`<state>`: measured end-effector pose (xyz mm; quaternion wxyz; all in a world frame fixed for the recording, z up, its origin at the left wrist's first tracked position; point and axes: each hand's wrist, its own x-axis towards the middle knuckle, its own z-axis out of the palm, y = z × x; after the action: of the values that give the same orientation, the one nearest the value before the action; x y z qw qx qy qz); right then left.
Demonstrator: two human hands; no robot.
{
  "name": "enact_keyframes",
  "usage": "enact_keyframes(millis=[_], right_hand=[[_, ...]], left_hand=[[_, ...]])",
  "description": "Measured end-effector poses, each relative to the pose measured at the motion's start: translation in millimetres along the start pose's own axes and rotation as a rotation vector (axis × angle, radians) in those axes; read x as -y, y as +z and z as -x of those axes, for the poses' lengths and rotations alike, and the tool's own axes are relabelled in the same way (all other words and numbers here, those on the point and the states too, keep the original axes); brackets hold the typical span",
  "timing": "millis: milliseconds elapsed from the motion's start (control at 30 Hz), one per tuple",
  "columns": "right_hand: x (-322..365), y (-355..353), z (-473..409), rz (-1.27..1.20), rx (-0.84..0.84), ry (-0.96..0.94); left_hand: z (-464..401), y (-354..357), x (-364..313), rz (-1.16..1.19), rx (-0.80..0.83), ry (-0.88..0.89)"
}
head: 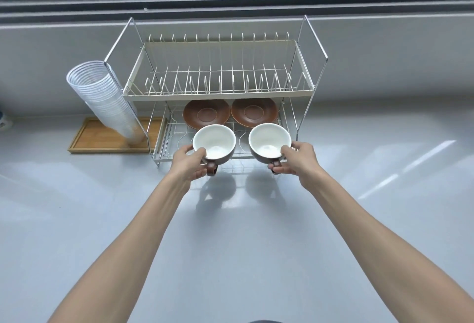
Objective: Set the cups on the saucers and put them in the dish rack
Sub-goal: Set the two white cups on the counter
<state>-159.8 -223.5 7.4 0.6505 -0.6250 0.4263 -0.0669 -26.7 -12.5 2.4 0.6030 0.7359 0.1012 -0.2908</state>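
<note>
Two brown saucers lie side by side on the lower shelf of the two-tier wire dish rack: the left saucer and the right saucer. My left hand grips a brown cup with a white inside, the left cup, at its rim and handle. My right hand holds a matching right cup the same way. Both cups hang upright in the air at the rack's front edge, just in front of the saucers. Their shadows fall on the counter below.
A tall leaning stack of clear plastic cups stands on a wooden tray left of the rack, touching its frame. The rack's upper shelf with plate dividers overhangs the saucers. The grey counter stretches around; a window ledge runs behind.
</note>
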Motion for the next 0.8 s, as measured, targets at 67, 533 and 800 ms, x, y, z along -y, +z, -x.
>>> enact_keyframes(millis=[67, 533, 800], right_hand=[[-5.7, -12.0, 14.9, 0.024, 0.010, 0.001], [-80.3, -112.7, 91.8, -0.052, -0.160, 0.085], [-114.7, -170.3, 101.1, -0.185, -0.388, 0.127]], left_hand=[[10.9, -0.3, 8.2, -0.013, 0.008, -0.007], [74.9, 72.0, 57.5, -0.180, 0.264, -0.030], [90.5, 148.5, 71.5, -0.230, 0.386, -0.020]])
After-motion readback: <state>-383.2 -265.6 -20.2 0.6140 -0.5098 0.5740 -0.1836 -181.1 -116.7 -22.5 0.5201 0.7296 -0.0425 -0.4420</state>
